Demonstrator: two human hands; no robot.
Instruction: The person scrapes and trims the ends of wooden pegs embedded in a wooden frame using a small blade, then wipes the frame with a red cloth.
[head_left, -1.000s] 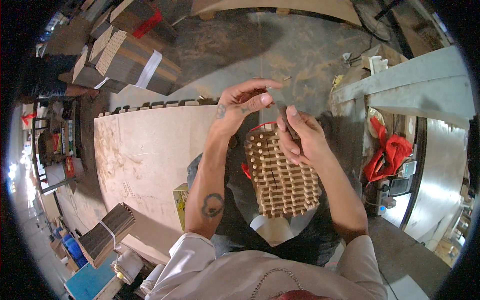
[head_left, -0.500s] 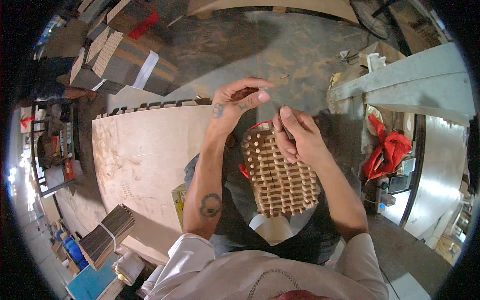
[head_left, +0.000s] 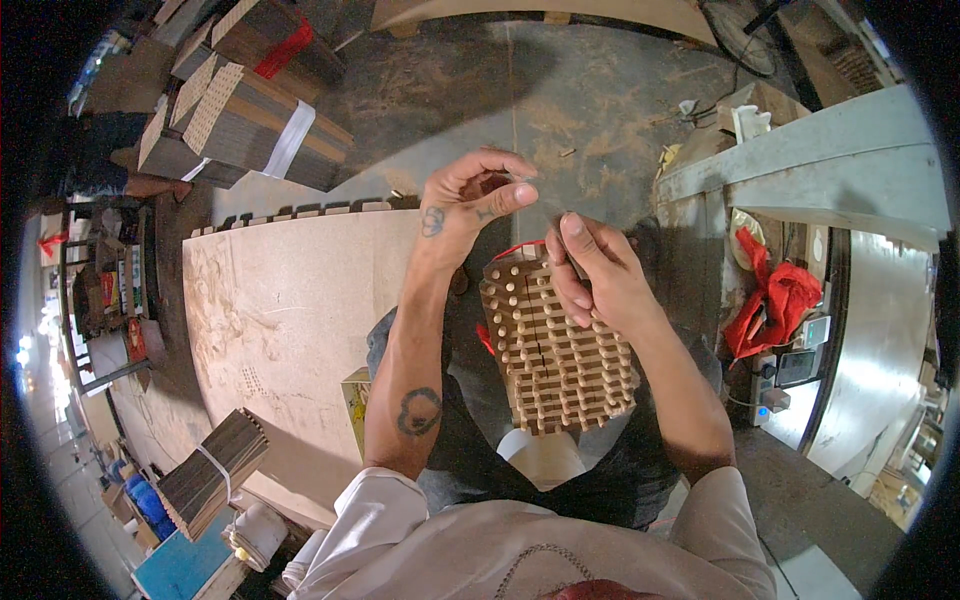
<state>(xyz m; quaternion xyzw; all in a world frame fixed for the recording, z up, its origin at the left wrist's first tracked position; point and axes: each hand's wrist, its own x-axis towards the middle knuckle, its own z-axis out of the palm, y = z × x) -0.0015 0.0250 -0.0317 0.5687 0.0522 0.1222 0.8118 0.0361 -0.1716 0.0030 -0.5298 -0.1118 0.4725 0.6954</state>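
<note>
My left hand [head_left: 482, 195] is raised over the far end of a pegged wooden board, its fingers curved and its thumb and fingertips apart. A faint greyish streak shows beside its fingertips, too unclear to name. Just to the right, my right hand [head_left: 600, 268] is closed, thumb pressed over bent fingers; a thin dark edge shows at its fingertips. The board [head_left: 567, 345] stands between my knees, with rows of light round pegs sticking out of it. My right fingers overlap its upper right corner, so I cannot tell whether they touch it. A red strip [head_left: 520, 248] crosses its far edge.
A pale sheet-topped table [head_left: 300, 310] stands at my left, with a tied dark wood bundle [head_left: 213, 470] near it. Strapped wood stacks [head_left: 250, 125] lie far left. At right are a grey metal beam [head_left: 800, 165], red cloth [head_left: 775, 305] and a power strip [head_left: 768, 385].
My left hand has shifted very slightly left and its fingers have dipped a little closer to the thumb. My right hand and the pegged board are nearly where they were.
</note>
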